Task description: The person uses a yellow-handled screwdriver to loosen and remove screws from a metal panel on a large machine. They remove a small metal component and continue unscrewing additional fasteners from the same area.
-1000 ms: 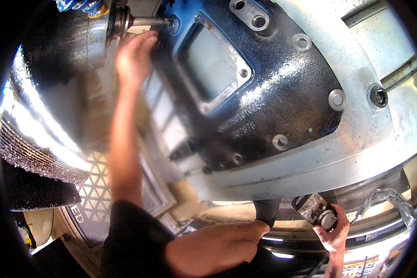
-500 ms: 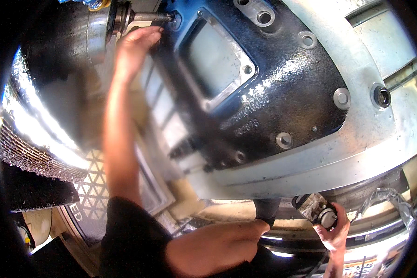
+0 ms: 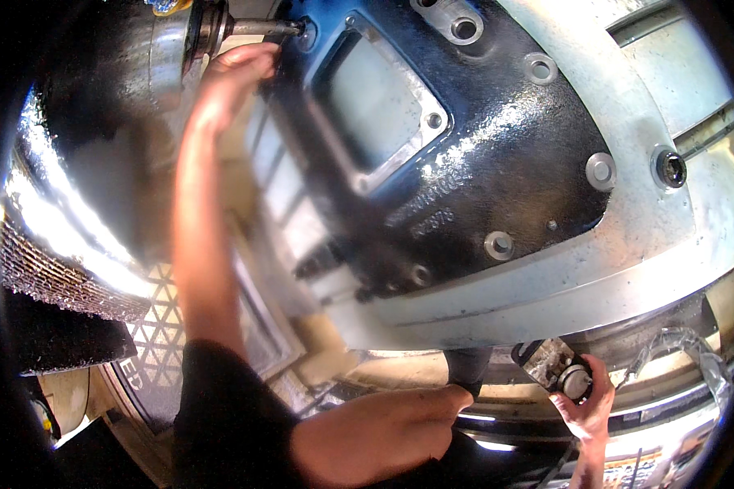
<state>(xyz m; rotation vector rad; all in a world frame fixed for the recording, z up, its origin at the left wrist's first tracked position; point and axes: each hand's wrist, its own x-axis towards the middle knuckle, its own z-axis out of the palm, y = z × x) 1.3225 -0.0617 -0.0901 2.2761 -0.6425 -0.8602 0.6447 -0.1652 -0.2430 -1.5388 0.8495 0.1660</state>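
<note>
My right hand grips a box; a metal rod is just above my left hand, a big black part right of it, but I can't tell that hand's grip

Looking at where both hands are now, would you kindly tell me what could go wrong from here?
The left hand is close to the metal shaft and black casting; if the shaft turned or shifted, fingers might be caught or pinched.
The right hand grips a box with a round knob; if that is a machine control, an accidental turn might cause unwanted movement.
</note>
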